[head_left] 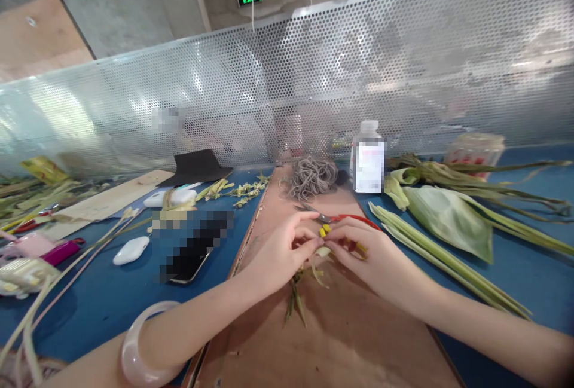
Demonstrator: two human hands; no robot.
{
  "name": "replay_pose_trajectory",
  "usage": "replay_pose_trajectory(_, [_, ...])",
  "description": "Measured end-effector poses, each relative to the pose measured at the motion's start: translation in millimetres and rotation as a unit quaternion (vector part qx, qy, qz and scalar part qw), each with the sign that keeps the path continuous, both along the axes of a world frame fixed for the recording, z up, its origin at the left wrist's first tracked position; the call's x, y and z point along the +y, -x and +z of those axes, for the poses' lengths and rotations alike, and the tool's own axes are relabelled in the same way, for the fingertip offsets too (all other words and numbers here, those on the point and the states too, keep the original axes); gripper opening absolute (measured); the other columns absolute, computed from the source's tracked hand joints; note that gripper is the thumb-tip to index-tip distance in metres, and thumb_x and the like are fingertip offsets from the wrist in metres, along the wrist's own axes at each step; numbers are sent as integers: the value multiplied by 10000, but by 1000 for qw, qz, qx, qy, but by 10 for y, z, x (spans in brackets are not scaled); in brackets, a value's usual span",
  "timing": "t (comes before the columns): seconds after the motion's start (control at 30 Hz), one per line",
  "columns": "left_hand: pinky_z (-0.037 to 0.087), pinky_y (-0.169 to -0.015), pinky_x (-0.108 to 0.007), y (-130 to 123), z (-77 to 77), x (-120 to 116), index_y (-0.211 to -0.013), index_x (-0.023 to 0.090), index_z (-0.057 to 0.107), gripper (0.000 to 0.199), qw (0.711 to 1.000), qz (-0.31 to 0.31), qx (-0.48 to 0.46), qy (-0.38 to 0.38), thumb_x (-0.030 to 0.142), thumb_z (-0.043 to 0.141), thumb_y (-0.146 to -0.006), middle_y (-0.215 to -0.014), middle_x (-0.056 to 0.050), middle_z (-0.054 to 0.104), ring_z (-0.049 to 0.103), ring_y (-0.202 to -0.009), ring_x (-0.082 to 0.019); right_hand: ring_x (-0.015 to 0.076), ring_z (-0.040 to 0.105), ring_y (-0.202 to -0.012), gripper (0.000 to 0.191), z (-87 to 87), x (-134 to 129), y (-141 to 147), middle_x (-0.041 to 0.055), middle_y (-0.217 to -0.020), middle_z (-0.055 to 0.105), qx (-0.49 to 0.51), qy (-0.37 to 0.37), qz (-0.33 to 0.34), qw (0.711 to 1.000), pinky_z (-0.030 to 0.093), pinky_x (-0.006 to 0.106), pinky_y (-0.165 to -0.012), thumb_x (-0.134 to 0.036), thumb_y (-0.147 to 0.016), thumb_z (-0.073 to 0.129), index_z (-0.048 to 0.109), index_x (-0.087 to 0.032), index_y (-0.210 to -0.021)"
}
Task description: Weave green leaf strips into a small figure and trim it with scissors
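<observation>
My left hand (287, 249) and my right hand (365, 250) meet over the wooden board (269, 340). Between their fingertips is a small pale green leaf piece (323, 251), pinched from both sides. A small yellow piece (324, 230) shows just above the fingertips; which hand holds it, I cannot tell. Thin green leaf strips (295, 301) hang or lie below my left hand. Scissors with red handles (354, 219) lie just beyond my hands, partly hidden by the right one. A tangle of grey cord (313, 177) rests farther back on the board.
On the blue table (103, 298), left, are a phone (197, 247), a white case (131, 250) and plant scraps (249, 191). To the right stand a white-labelled bottle (369, 161) and a jar (475, 152), with long green leaves (448, 256) nearby. A perforated metal screen (215, 95) runs behind.
</observation>
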State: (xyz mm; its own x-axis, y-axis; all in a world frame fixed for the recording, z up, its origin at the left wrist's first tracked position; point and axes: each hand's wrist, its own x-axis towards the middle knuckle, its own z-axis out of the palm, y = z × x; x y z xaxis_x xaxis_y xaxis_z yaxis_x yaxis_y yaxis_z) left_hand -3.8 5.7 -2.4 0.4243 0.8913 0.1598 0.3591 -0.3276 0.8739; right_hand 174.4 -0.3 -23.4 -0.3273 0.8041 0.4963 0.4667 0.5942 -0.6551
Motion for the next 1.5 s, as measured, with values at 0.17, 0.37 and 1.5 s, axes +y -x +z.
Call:
replay_pose_trajectory(0.17, [431,-740,-303,-10,6,-5,-1266,208,406,453,1000,1,-19,16,294,517,-835,-882,-43,651,581,-822,-167,169,576,-819,97,-8,-5,2,33,-858,598,9,-3,-1,1000,477,304,-727,-154,-808,532,612,-207,-816])
replay_pose_trajectory(0.37, [432,-705,-299,-3,22,-14,-1258,207,421,435,1000,2,-8,16,327,498,-846,-866,-39,648,580,-782,-164,163,564,-820,103,-25,-14,4,32,-871,589,7,-21,3,1000,469,302,-736,-137,-802,528,600,-209,-820])
replay_pose_trajectory(1.5, [437,-731,-297,0,-27,7,-1236,208,421,427,999,-9,-27,23,264,531,-827,-870,-32,633,577,-815,-161,157,549,-784,115,-37,5,-8,33,-873,571,-24,-12,5,1000,466,296,-693,-138,-817,506,597,-198,-850])
